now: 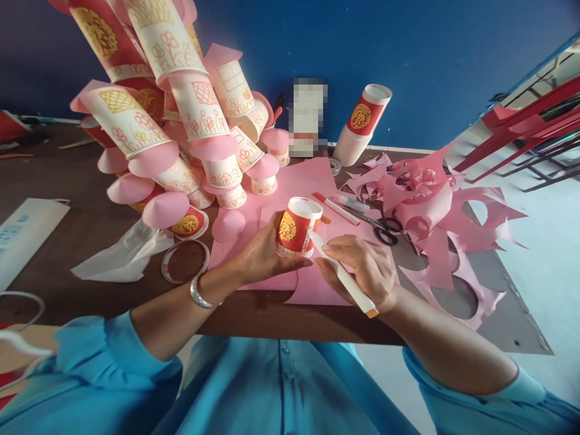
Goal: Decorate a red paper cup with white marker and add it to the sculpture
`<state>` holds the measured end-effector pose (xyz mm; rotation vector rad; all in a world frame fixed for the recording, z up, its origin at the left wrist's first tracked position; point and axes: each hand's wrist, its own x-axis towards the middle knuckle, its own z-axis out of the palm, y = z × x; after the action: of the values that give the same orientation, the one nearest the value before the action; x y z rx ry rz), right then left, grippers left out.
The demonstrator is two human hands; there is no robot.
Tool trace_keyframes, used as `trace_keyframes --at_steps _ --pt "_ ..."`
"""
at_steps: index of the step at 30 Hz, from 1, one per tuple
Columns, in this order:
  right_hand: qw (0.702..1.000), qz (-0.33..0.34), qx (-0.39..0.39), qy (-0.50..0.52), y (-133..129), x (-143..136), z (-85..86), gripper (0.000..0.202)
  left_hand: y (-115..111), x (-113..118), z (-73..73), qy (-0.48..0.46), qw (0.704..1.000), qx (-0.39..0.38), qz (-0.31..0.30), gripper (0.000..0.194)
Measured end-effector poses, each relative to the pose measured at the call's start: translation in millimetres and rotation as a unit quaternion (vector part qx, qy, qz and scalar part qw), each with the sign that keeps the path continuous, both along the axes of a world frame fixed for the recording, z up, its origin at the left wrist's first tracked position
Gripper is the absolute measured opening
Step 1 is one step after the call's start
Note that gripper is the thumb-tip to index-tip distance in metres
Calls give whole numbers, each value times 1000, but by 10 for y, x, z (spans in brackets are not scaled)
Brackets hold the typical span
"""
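A red paper cup [299,226] with a gold emblem and white rim is in my left hand [267,257], its open end up and the fingers wrapped round its side. My right hand [362,266] grips a white marker [347,283] with an orange end toward me. The marker's other end is at the cup's right side, by a pale strip; whether it touches cannot be made out. Under both hands lie sheets of pink paper [272,278]. Just beyond my right hand are a red-capped white marker [338,209] and black-handled scissors [387,229].
A tall structure of decorated paper cups [199,103] with pink paper cones stands at the left. A cup stack [357,130] is near the blue wall [426,72]. Pink paper scraps [430,205] heap at the right. A tape-like ring [183,263] lies by my left wrist.
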<state>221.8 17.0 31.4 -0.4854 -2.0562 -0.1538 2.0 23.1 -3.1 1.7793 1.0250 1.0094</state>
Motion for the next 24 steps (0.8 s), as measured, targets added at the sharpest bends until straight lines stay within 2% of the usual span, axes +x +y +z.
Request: trace_keyframes --at_steps 4,9,16,20,24 --pt "1000 0 -1 -9 -27 -12 -24 7 -25 -20 -67 37 998 -15 47 70" --pt "1000 6 -3 -8 -32 -34 -45 9 -56 -30 -87 42 997 -43 42 74" --pt "1000 14 -9 -6 -21 -50 -40 7 -45 -44 -110 27 998 -38 29 73" --pt "1000 1 -1 -7 -26 -48 -36 4 -41 -33 -75 31 998 -45 33 74" --pt "1000 -18 -5 -11 -29 -16 -15 7 -41 -8 21 8 998 -54 35 64"
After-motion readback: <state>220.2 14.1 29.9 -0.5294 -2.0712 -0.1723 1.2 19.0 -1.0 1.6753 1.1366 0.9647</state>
